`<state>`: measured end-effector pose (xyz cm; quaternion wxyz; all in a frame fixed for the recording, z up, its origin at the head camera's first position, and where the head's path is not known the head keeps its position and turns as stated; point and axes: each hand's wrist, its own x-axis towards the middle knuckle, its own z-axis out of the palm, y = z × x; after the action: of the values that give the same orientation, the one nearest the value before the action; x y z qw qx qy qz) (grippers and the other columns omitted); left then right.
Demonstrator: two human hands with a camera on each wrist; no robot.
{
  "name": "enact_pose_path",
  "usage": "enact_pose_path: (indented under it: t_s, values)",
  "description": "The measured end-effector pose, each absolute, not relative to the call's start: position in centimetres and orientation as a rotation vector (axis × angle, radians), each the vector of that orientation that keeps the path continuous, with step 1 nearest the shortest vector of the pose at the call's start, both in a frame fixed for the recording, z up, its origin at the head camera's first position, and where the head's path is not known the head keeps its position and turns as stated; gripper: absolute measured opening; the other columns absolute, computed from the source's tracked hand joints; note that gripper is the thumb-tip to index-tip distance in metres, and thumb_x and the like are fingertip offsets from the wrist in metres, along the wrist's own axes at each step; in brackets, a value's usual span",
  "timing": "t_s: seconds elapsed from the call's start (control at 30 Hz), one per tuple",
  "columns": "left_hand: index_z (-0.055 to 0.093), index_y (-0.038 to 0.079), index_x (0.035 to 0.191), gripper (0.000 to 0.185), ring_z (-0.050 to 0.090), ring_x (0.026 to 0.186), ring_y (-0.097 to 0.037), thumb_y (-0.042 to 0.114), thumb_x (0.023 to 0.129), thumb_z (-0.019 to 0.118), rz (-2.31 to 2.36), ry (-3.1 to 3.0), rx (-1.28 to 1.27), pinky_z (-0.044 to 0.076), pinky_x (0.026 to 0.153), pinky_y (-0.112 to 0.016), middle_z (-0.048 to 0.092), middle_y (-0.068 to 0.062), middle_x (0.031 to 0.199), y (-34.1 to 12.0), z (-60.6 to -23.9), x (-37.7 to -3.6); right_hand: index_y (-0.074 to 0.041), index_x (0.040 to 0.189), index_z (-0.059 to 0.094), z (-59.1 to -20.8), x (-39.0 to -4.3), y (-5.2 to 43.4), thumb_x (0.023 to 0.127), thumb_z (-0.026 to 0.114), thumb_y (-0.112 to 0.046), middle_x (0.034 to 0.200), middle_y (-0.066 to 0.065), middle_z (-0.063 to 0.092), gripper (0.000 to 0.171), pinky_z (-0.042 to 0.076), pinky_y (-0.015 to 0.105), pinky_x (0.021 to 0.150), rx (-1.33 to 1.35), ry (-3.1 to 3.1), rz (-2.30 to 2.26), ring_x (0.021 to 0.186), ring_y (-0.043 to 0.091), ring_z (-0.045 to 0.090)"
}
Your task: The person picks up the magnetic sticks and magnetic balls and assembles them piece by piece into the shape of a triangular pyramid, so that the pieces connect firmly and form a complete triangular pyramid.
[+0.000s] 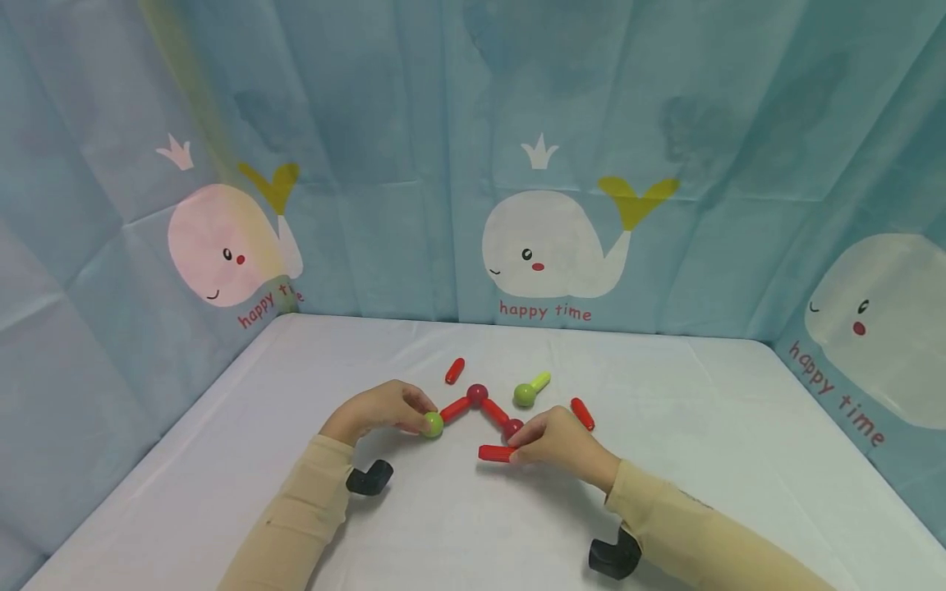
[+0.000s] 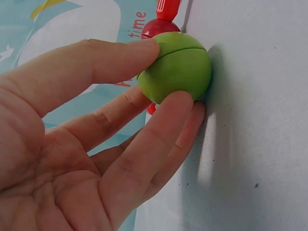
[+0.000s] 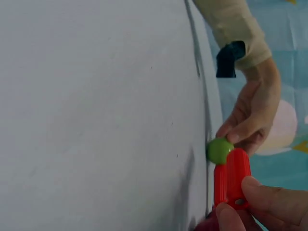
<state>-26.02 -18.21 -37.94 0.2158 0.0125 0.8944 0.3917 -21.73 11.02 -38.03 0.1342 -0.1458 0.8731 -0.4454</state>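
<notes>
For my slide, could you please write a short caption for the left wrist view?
Left hand pinches a green ball against the white table, a dark red ball just behind it.

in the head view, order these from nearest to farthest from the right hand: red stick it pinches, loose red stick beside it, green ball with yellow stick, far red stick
1. Red stick, pinched by the right hand, on its left.
2. Loose red stick, just behind the hand.
3. Green ball with yellow stick, farther back and to the left.
4. Far red stick, back left, beyond the red ball chain.
</notes>
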Motion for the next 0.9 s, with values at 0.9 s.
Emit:
enact_pose_path:
  t_s: [0.9]
  values:
    - [0.073,0.01,0.106,0.027,0.064,0.09,-0.018,0.017,0.081,0.079,1.159,2.437,0.052,0.053,0.086,-0.037,0.071,-0.002,0.102,-18.3,-38.0,-26.0,-0.004,0.086,0.079,-38.2,-24.1,5.0,0.079,0.083,-0.011,0.073,0.004,0.075,0.011,0.05,0.022,0.059,-0.447,2.601,-1.266,0.059,0.011,0.059]
